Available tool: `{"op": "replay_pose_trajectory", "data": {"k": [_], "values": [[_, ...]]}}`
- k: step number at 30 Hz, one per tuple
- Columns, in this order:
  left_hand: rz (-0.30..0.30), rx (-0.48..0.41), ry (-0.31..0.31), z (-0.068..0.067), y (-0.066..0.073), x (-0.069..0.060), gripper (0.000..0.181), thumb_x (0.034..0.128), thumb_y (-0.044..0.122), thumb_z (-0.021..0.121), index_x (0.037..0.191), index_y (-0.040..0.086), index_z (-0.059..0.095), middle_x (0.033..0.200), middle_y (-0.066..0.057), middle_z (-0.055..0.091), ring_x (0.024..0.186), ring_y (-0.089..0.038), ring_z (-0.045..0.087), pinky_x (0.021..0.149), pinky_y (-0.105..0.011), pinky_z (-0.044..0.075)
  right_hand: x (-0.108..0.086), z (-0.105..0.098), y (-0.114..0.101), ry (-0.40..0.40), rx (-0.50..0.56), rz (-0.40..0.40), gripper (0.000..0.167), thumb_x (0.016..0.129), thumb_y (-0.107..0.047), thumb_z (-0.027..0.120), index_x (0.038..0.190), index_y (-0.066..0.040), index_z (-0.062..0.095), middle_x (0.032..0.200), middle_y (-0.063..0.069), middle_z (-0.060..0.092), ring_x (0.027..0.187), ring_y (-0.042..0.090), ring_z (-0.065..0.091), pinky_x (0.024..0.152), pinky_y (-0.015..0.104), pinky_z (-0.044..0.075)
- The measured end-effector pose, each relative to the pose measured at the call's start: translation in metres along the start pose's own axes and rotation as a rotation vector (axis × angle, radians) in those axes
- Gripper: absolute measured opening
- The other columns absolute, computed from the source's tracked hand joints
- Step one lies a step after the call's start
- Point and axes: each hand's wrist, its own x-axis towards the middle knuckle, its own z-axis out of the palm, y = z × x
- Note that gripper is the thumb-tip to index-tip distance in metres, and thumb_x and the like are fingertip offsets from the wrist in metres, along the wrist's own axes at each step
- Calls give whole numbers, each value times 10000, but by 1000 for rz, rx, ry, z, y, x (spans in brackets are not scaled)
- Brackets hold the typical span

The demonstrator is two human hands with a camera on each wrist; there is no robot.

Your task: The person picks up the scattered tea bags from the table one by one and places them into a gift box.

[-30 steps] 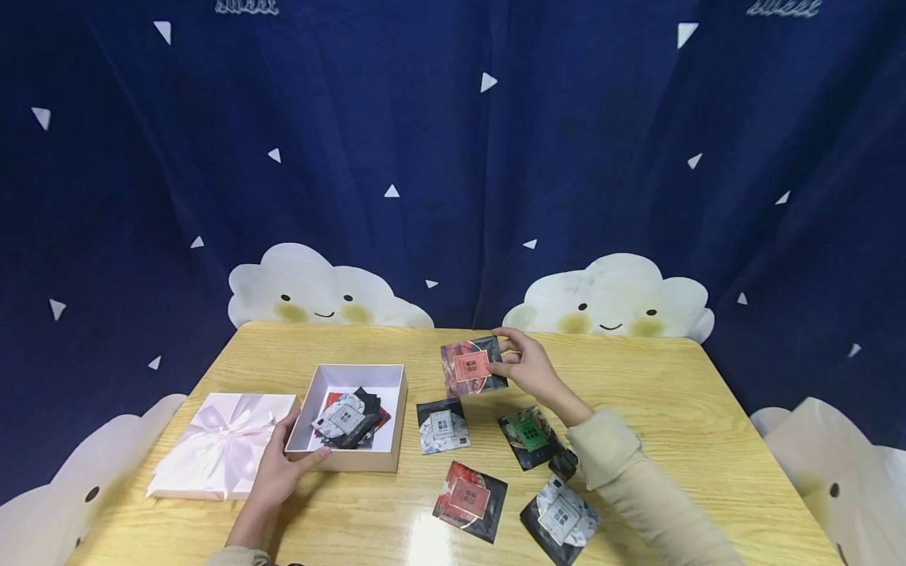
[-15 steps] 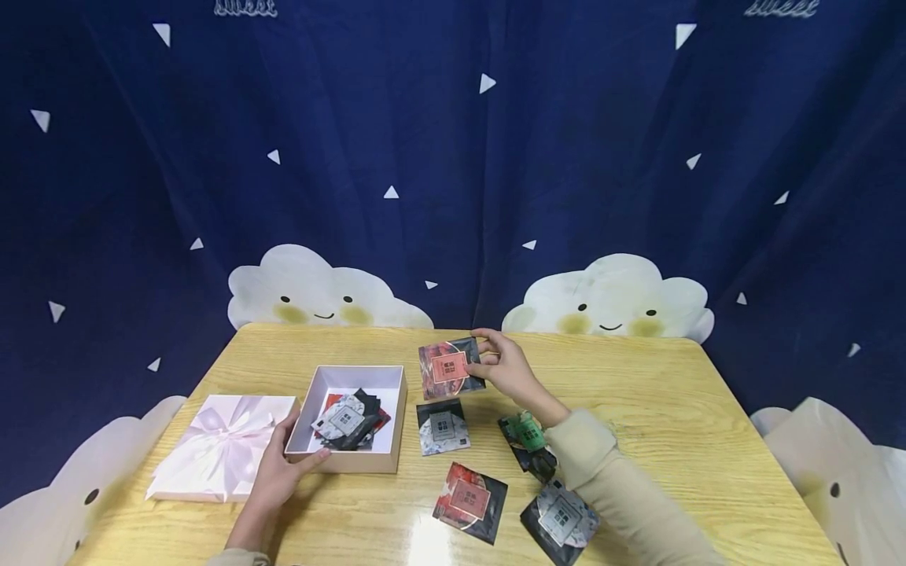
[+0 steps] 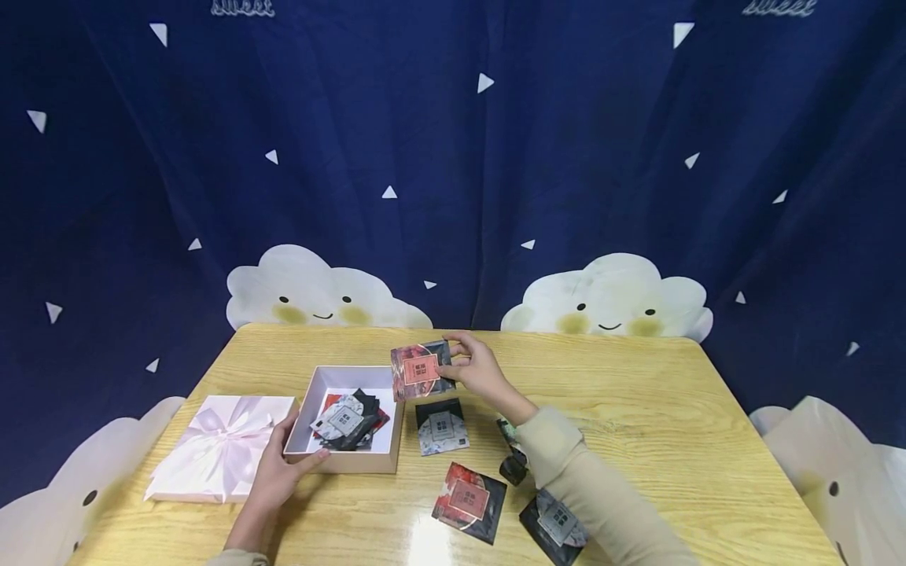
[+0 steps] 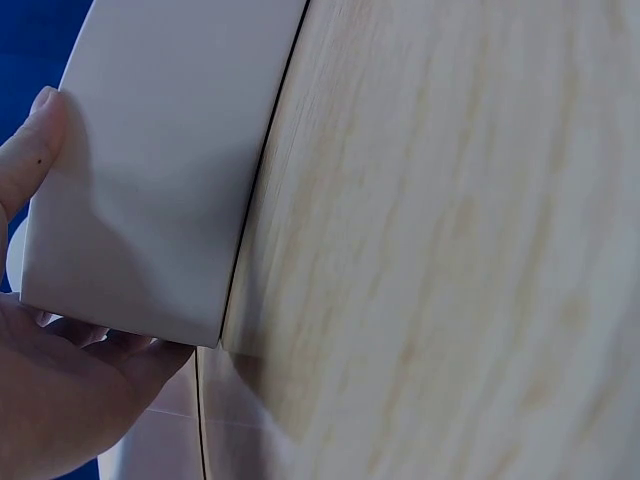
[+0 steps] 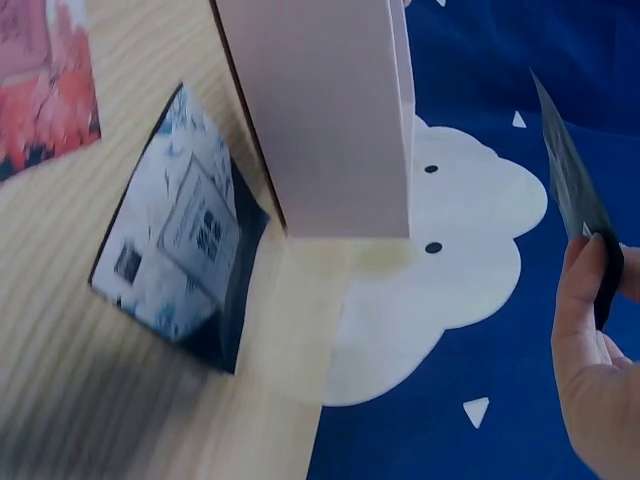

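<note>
The left hand (image 3: 278, 472) grips the near left corner of a pale box (image 3: 362, 462), thumb along its front wall. That same box wall (image 4: 165, 150) fills the upper left of the left wrist view, with the left hand (image 4: 70, 390) around its corner. Several black, white and red packets (image 3: 344, 421) lie inside. Between thumb and fingers the right hand (image 3: 484, 372) pinches a red and black packet (image 3: 419, 370), raised at the box's far right corner. In the right wrist view the pinched packet (image 5: 575, 175) appears edge-on in the right hand (image 5: 600, 370).
Left of the box lies a pink lid with a ribbon bow (image 3: 225, 448). A white and black packet (image 3: 442, 427) lies right of the box, a red one (image 3: 469, 501) nearer. Another packet (image 3: 555, 527) and a small black object (image 3: 513, 469) are by the right sleeve.
The right hand has carried the red and black packet leftward to the box's far right corner. Its sleeve now covers most of the green packet. The left hand has stayed on the box.
</note>
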Motion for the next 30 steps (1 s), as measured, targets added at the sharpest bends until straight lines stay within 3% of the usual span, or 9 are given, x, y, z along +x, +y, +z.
{"op": "replay_pose_trajectory", "data": {"k": [6, 15, 19, 26, 30], "values": [[1, -6, -4, 0, 0, 0, 848, 731, -15, 712, 1397, -64, 189, 1350, -284, 313, 1223, -360, 304, 876, -36, 237, 6, 16, 4, -36, 5, -9, 572, 759, 75, 656, 1282, 65, 423, 943, 241, 604, 705, 179, 619, 573, 250, 487], [15, 4, -4, 0, 0, 0, 839, 732, -15, 708, 1391, -73, 193, 1339, -292, 322, 1210, -364, 315, 871, -38, 242, 9, 40, 6, -36, -51, 33, 530, 770, 18, 676, 1262, -8, 478, 917, 110, 586, 661, 132, 583, 553, 300, 483], [10, -7, -3, 0, 1, 0, 839, 732, -23, 705, 1393, -72, 191, 1339, -292, 321, 1210, -363, 315, 880, -52, 247, 10, 53, 9, -37, -39, 61, 524, 761, 18, 683, 1249, -16, 494, 913, 106, 569, 658, 139, 578, 573, 342, 498], [4, 10, -4, -1, 3, -1, 843, 733, -16, 709, 1395, -72, 190, 1332, -293, 330, 1208, -372, 320, 882, -60, 248, 13, 74, 15, -64, -54, 94, 508, 763, -13, 695, 1237, -28, 512, 928, 83, 535, 657, 135, 529, 532, 277, 451], [-1, -4, -5, 0, 3, -1, 840, 732, -21, 706, 1393, -72, 191, 1334, -294, 326, 1208, -373, 320, 874, -51, 252, 12, 86, 18, -86, -61, 113, 505, 765, -5, 695, 1235, -14, 509, 914, 72, 522, 600, 149, 513, 543, 342, 489]]}}
